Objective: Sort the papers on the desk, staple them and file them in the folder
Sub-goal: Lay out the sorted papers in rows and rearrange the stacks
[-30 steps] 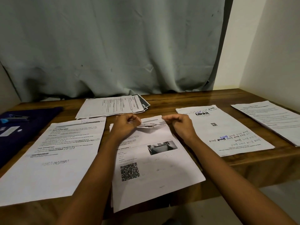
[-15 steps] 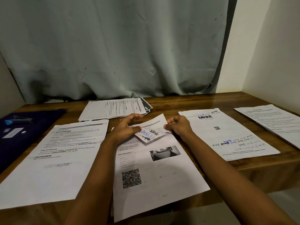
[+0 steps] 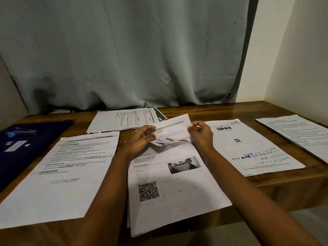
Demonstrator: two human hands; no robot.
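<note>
A wooden desk under a grey curtain fills the frame. At centre, the paper stack is light and floppy; best taken by its corners. Left hand and right hand pinch the top sheet, peeled upward. Folder lies left.

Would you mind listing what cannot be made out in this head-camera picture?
- Folded-back top of the centre sheet: partly covered by the left hand and right hand.
- Printed text on the left sheet: blurred.
- Sheets under the centre stack: hidden by its top page.
- Far-right paper: cut off by the frame edge.
</note>
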